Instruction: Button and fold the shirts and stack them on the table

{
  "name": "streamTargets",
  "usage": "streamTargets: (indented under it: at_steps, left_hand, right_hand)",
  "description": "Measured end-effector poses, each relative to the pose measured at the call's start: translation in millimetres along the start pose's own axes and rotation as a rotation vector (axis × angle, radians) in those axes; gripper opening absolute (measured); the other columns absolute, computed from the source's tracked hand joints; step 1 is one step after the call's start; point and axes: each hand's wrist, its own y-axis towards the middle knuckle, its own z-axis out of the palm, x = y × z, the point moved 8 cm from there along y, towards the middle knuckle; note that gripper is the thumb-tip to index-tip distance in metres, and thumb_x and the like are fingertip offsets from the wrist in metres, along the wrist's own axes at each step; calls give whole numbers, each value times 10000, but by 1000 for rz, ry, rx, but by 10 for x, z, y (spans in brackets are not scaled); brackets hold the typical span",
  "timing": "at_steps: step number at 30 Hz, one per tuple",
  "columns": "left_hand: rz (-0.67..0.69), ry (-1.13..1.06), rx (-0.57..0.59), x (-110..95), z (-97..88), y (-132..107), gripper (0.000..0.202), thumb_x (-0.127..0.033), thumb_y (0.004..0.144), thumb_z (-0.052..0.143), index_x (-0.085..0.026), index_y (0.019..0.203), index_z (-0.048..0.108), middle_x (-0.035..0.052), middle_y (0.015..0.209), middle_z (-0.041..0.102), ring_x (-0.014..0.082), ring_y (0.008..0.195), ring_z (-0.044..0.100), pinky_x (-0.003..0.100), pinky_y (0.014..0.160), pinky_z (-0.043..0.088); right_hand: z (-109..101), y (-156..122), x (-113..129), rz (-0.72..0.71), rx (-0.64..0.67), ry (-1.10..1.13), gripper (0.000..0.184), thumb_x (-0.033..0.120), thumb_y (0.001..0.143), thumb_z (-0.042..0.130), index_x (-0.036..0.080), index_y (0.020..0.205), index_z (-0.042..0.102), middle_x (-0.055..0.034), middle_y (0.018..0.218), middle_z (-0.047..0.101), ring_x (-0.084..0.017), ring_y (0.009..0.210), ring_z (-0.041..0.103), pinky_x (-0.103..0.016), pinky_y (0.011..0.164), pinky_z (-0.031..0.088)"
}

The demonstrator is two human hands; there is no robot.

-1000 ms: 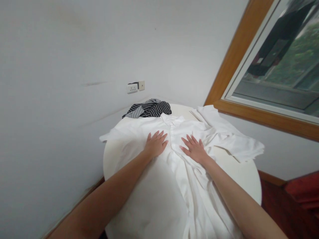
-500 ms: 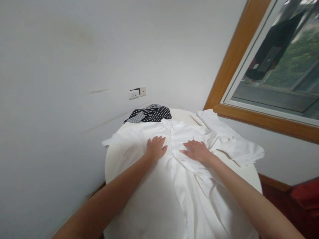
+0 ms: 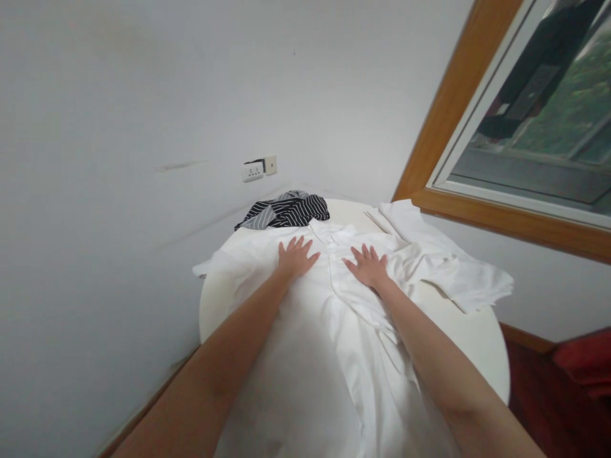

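Right, both palms are down on the white shirt, which lies spread front-up across the round white table, collar at the far side and hem spilling over the near rim toward me. My left hand lies flat, fingers fanned, just left of the button placket. My right hand mirrors it just right of that seam. Neither grips anything; both are open and pressing, and I'd say that weight is what pins the thin cloth against the smooth tabletop. The fabric looks soft and matte, rumpled into shallow folds below my right wrist. More white cloth, a sleeve as far as I can tell, sprawls crumpled to the right. A striped garment, black and white, sits bunched at the far edge, right by the collar.
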Motion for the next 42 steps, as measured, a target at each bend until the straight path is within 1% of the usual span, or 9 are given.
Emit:
streamTargets:
  at_steps: [7,11,15,17,24,31,37,40,42]
  left_hand:
    - [-96,81,0,95,25,-1,644,-592,901,256,-267,1448,348,76,1555,233,307,1428,170,615,1112,91]
    - [-90,100,-42,10,52,-126,599,-525,923,251,-251,1446,354,111,1544,251,340,1422,170,696,1066,67]
    - [-115,84,-17,-19,117,-163,598,-516,923,263,-249,1451,346,129,1547,235,377,1419,147,734,1036,48]
    - [-110,85,-10,-13,133,-141,603,-524,917,274,-254,1451,347,128,1547,236,377,1419,149,726,1043,53]
    - [-9,97,-88,26,94,-13,599,-546,904,306,-267,1427,389,122,1525,297,339,1406,219,669,1077,106]
    - [-9,59,-78,52,71,82,563,-527,913,307,-288,1411,413,96,1519,319,325,1402,239,637,1091,129]
    - [-14,76,-102,38,44,82,535,-495,917,321,-282,1395,434,101,1506,344,326,1385,273,627,1079,167]
    - [10,144,-197,-70,-55,21,502,-429,925,338,-239,1375,456,128,1450,420,329,1344,326,594,1078,189]
    - [114,212,-266,-231,-154,-38,457,-341,924,361,-219,1349,475,129,1399,471,312,1306,367,548,1085,198]
  right_hand:
    - [43,-76,-99,-26,63,-40,761,723,874,115,305,1510,145,-54,1591,29,-277,1451,4,-579,1120,28]
    - [19,-134,-85,-38,65,-35,762,716,879,130,285,1505,182,-65,1589,75,-280,1449,37,-591,1115,52]
    - [-122,-68,50,-77,-103,-73,706,660,907,215,206,1419,387,-117,1535,265,-289,1445,37,-604,1107,30]
    - [-149,4,115,-79,-188,-70,685,626,924,217,182,1413,396,-132,1520,293,-282,1446,41,-576,1119,19]
    - [92,266,70,-12,-30,-11,745,689,896,140,264,1505,198,-94,1583,103,-287,1448,42,-574,1120,47]
    - [-20,312,43,-42,-73,59,743,720,877,205,282,1467,315,-86,1564,199,-295,1439,123,-586,1115,81]
    - [-216,85,50,-268,-181,82,487,497,935,390,262,1347,500,-39,1449,446,-221,1384,308,-419,1124,242]
    - [-194,-178,85,-396,-119,20,515,514,926,406,256,1365,486,-49,1465,422,-227,1385,307,-394,1122,250]
    - [-135,-347,81,-401,-62,-7,590,586,918,365,272,1414,419,-56,1511,344,-255,1407,256,-442,1124,226]
